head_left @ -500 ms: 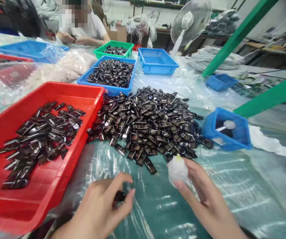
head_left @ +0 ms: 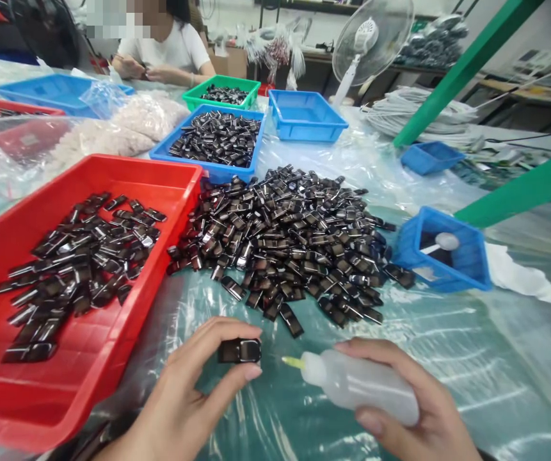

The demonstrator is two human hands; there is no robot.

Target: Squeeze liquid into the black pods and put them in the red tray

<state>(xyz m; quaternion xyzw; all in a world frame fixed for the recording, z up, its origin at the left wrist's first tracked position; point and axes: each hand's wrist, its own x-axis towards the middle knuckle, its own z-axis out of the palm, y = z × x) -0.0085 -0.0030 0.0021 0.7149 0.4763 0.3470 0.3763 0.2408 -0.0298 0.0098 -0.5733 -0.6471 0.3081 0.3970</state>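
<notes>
Between thumb and forefinger, my left hand [head_left: 183,384] pinches a small glossy black plastic part [head_left: 239,350], its rimmed end facing right. My right hand [head_left: 414,397] is wrapped round a translucent squeeze bottle [head_left: 366,384] lying nearly level. The bottle's yellowish nozzle tip [head_left: 293,362] points left at the black part, with a short gap between them. Just beyond my hands spreads a large heap of similar black parts [head_left: 294,237]. To the left, a red tray [head_left: 126,339] holds more of these parts.
Behind the heap are a blue tray [head_left: 160,152] and a green tray [head_left: 189,97] of black parts, and another blue tray [head_left: 308,131]. A small blue bin [head_left: 448,278] with a white spoon stands right, near green posts [head_left: 467,73]. A person [head_left: 164,54] sits across the table.
The squeeze bottle has swung from pointing away to pointing left at the black part. My left hand has lifted and turned that part so it shows plainly between my fingertips.
</notes>
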